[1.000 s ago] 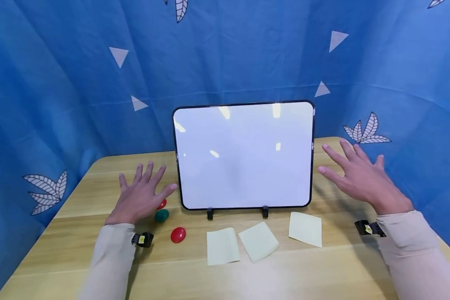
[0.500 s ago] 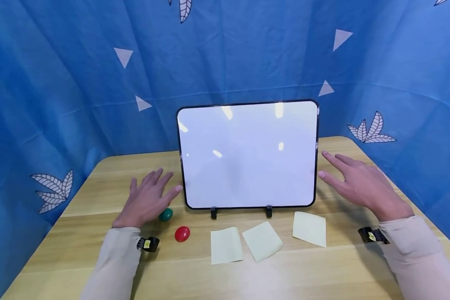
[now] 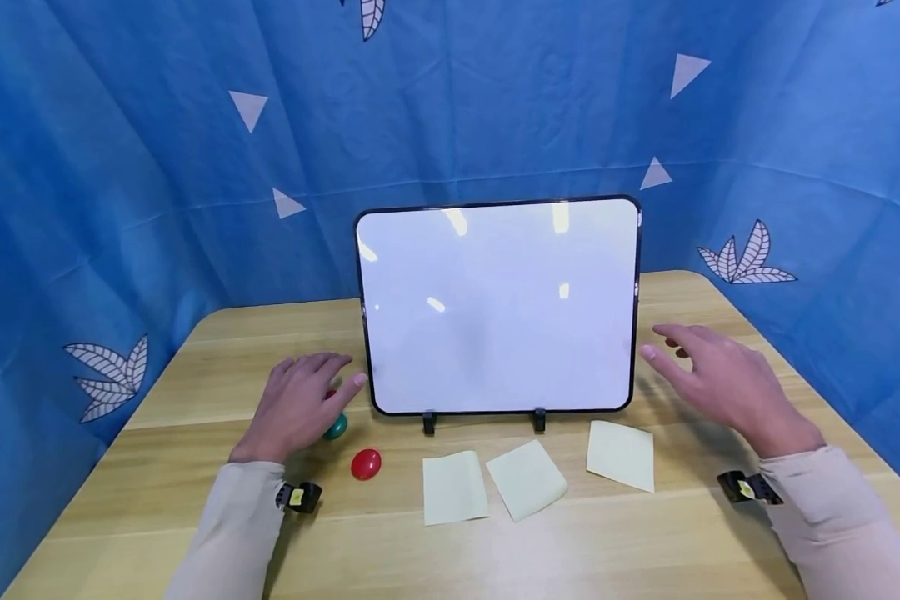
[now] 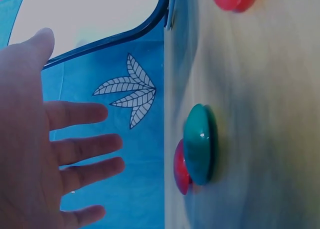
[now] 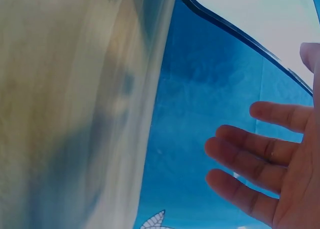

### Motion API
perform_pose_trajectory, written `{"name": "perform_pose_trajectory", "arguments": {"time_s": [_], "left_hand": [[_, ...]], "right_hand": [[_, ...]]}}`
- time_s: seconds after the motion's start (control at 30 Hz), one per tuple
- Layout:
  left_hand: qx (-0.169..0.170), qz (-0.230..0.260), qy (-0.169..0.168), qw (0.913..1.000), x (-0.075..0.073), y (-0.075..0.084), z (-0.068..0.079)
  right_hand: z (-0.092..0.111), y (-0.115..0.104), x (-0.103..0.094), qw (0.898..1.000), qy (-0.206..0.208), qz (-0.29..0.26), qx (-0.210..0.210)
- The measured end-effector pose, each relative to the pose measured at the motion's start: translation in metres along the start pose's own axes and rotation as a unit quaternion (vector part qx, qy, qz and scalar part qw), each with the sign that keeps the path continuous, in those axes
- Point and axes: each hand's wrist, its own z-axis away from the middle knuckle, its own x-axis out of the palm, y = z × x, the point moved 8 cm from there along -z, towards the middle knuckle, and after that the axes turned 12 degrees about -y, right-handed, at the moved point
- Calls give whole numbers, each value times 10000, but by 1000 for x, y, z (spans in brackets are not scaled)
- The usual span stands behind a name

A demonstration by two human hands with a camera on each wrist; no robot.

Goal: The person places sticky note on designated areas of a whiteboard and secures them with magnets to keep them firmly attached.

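Observation:
A whiteboard with a black frame stands upright on two small black feet. Beside its left edge my left hand hovers over the table, fingers loosely bent, nothing held. Next to that hand lie a green domed disc and a red domed disc. Another red disc shows behind the green one in the left wrist view; the hand partly covers it in the head view. My right hand hovers off the board's right edge, fingers relaxed and curving inward, holding nothing.
Three pale yellow sticky notes, a left one, a middle one and a right one, lie in front of the board. A blue patterned curtain hangs around the back and sides of the wooden table.
Both hands have gone from widely spread fingers to loosely bent ones, staying beside the board. The view has shifted slightly. The board, notes and discs stay in place.

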Motion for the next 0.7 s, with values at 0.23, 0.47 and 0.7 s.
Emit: {"name": "perform_pose_trajectory", "arguments": {"time_s": [0.23, 0.47, 0.7], "left_hand": [[188, 299, 362, 9987, -3, 3, 8], [39, 646, 679, 9956, 2, -1, 18], [-41, 830, 758, 9937, 6, 2, 22]], "right_hand": [[3, -5, 6, 9999, 2, -44, -151], [7, -14, 17, 9990, -203, 224, -332], [11, -19, 22, 9983, -242, 246, -480]]}}
